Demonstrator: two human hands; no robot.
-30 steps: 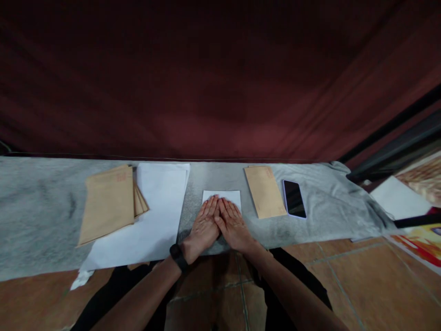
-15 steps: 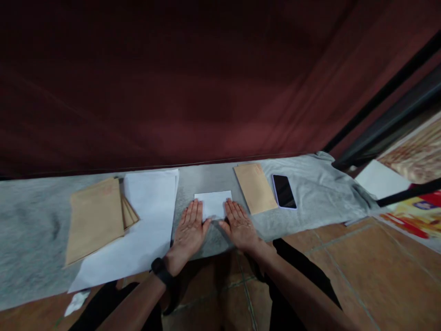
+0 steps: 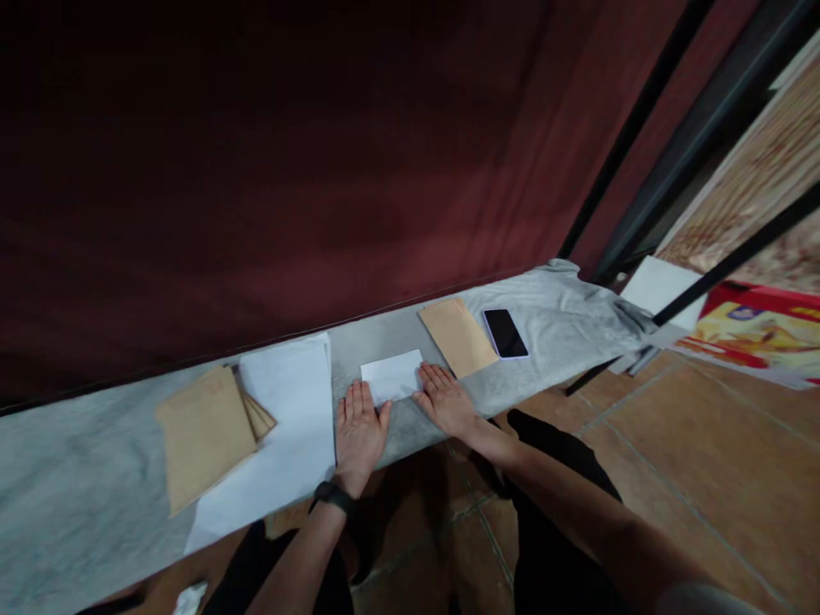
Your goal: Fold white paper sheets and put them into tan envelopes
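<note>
A small white folded paper (image 3: 393, 376) lies flat on the grey cloth-covered surface (image 3: 377, 337) in front of me. On its left end rests my left hand (image 3: 360, 430), fingers stretched out and thumb apart. My right hand (image 3: 447, 403) lies flat at the paper's right end, also with straight fingers. Just beyond the right hand is a brown envelope (image 3: 458, 337). Left of my left hand, large white sheets (image 3: 288, 410) are spread, partly covered by a stack of brown envelopes (image 3: 208, 436).
A phone (image 3: 506, 333) with a pale purple edge lies right of the single envelope. Dark red fabric (image 3: 320, 188) hangs behind the surface. Black poles (image 3: 631, 137) and a red and yellow printed box (image 3: 762, 329) stand at the right. Below is a tiled floor (image 3: 692, 461).
My view has tilted and turned to the right, so the surface appears slanted. Both hands stay flat on the paper's ends.
</note>
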